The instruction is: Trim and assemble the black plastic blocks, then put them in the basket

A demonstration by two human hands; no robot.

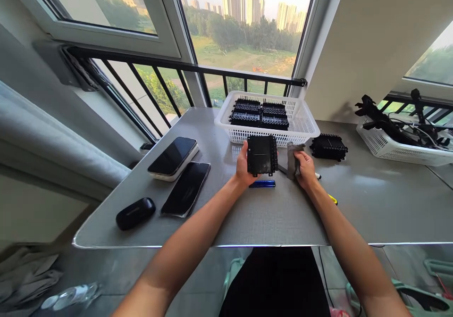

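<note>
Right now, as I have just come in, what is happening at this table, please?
A person's left hand holds a black plastic block above the table, while the right hand grips a crumpled grey cloth-like piece. Behind the hands, a white basket contains several similar black units, and one more ridged piece sits outside it, to the right.
</note>
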